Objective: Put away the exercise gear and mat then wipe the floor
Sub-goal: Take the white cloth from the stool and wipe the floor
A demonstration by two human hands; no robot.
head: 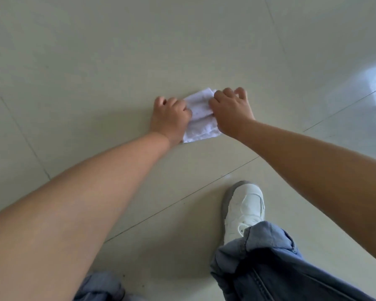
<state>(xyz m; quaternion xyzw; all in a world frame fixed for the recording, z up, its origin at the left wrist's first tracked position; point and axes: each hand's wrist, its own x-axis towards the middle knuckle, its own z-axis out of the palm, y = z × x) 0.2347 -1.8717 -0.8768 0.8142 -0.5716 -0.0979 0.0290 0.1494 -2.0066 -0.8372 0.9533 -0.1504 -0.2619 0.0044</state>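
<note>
Wiping stage: floor wipe appears under way; no exercise gear or mat is in view, so their putting away cannot be confirmed.
Floor (117, 51): pale glossy tiles with thin dark grout lines; window glare shows at the right edge.
Jeans (269, 257): blue denim on both bent legs, lower frame.
Shoe (243, 209): white trainer with a grey sole, planted flat on the tiles near the cloth.
Left hand (168, 118): fingers curled, grasping the cloth's left edge and bearing down on it.
Right hand (231, 110): fingers curled over the cloth's right edge, pressing it to the floor.
Cloth (201, 121): white, folded into a small pad, lying flat on the floor between the hands.
Method advice: keep the pad flat, weight even across both hands, strokes overlapping, refolding to a clean face once soiled.
Writing: none legible on cloth, shoe or jeans.
</note>
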